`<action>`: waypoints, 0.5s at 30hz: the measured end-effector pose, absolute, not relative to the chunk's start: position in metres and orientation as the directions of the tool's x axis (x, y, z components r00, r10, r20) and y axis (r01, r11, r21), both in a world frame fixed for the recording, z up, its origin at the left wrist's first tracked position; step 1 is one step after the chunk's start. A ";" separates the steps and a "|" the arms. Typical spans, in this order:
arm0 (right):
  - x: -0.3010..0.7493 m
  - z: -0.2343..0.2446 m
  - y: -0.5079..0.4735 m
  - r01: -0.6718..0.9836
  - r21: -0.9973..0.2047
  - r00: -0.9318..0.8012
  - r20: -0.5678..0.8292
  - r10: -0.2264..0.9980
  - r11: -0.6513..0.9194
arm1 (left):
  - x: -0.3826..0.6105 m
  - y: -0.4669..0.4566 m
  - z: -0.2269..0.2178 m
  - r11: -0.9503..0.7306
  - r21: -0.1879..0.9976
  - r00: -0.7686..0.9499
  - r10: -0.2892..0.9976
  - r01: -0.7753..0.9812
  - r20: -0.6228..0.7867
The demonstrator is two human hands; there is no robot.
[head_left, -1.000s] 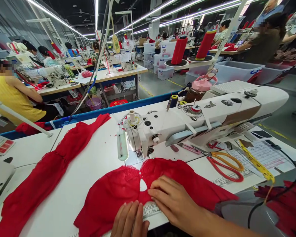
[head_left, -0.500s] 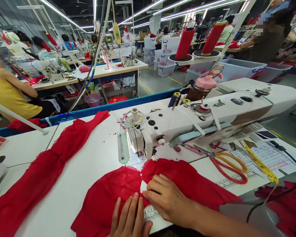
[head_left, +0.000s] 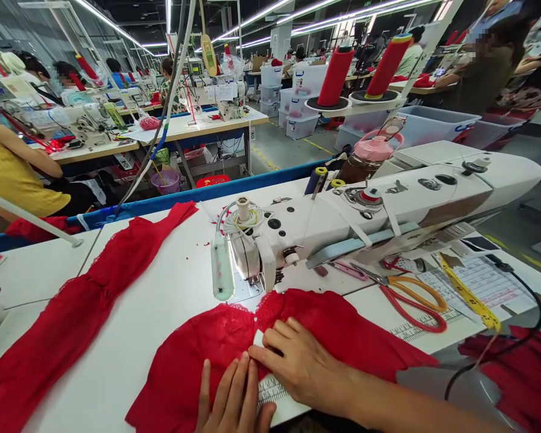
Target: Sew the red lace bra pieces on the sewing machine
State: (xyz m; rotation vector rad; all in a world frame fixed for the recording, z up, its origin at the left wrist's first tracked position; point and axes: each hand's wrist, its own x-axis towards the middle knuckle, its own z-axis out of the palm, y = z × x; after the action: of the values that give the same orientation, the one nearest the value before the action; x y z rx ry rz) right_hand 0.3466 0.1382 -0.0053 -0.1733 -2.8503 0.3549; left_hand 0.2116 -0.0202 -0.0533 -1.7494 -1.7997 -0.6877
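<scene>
A red lace-edged garment piece (head_left: 184, 355), two cup-like halves meeting at the middle, lies in front of the sewing machine (head_left: 324, 231). Its top centre is close to the needle area. My left hand (head_left: 234, 400) rests flat on the left half, fingers stretched out. At the centre join, my right hand (head_left: 293, 364) has its thumb and fingers pinched on the cloth's inner edge, beside the left fingertips. A small white patch shows between the halves; I cannot tell whether it is the tabletop. Printed ruler markings (head_left: 273, 390) show below the hands.
A second red garment piece (head_left: 94, 294) stretches along the table's left side. Right of the machine's needle end lie orange-and-red-handled scissors (head_left: 417, 300), a yellow tape measure (head_left: 469, 291) and written papers (head_left: 491, 279). Red thread cones (head_left: 336, 78) stand behind. Other people work at machines farther off.
My right hand's thumb and fingertips have shifted slightly left along the centre join, closer to my left fingers. The left hand stays flat on the cloth. The whole view has shifted slightly.
</scene>
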 end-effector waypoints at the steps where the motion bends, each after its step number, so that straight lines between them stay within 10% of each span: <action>1: 0.346 -0.005 0.138 0.092 -0.255 -0.961 0.232 0.153 0.962 | 0.211 -0.021 -0.053 0.026 -0.009 -0.012 0.731 1.000 0.682; 15: 0.346 0.015 0.154 0.076 -0.526 -0.902 0.326 0.284 0.847 | 0.195 -0.010 -0.030 -0.093 0.221 -0.075 0.757 0.971 0.649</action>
State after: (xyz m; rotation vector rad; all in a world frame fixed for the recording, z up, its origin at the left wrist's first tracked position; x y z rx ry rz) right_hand 0.3456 0.1540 0.0151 -0.2677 -2.6279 0.7248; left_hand 0.1946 -0.0099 -0.0299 -1.8867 -1.8676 -0.9472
